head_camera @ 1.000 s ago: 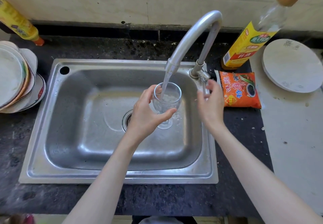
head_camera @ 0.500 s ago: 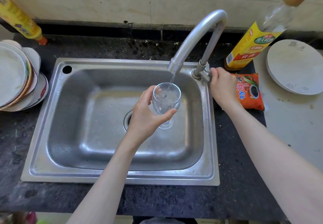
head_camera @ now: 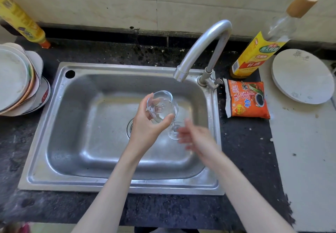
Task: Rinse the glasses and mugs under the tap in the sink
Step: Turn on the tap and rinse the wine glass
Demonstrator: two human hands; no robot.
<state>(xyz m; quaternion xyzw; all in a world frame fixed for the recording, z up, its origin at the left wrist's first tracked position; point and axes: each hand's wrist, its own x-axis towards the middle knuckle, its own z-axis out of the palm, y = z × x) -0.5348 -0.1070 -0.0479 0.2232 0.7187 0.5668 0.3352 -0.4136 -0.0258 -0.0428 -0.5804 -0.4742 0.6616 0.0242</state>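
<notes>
My left hand (head_camera: pixel 147 123) grips the bowl of a clear stemmed glass (head_camera: pixel 162 106) over the middle of the steel sink (head_camera: pixel 76 142). The glass is tilted, its rim toward the upper left, with some water inside; its foot points lower right. My right hand (head_camera: pixel 195 138) is blurred, fingers loosely spread, right beside the glass's foot; whether it touches the foot is unclear. The curved tap (head_camera: pixel 201 47) ends above and to the right of the glass, and no water runs from it.
A stack of plates (head_camera: pixel 16 80) sits left of the sink, with a yellow bottle (head_camera: pixel 20 20) behind it. On the right are an orange sauce packet (head_camera: pixel 246 100), a tall bottle with a yellow label (head_camera: pixel 258 52) and a white round plate (head_camera: pixel 301 76).
The water stream thinned and then stopped. My right hand left the tap handle and came down beside the glass's foot. The glass dropped lower and tilted.
</notes>
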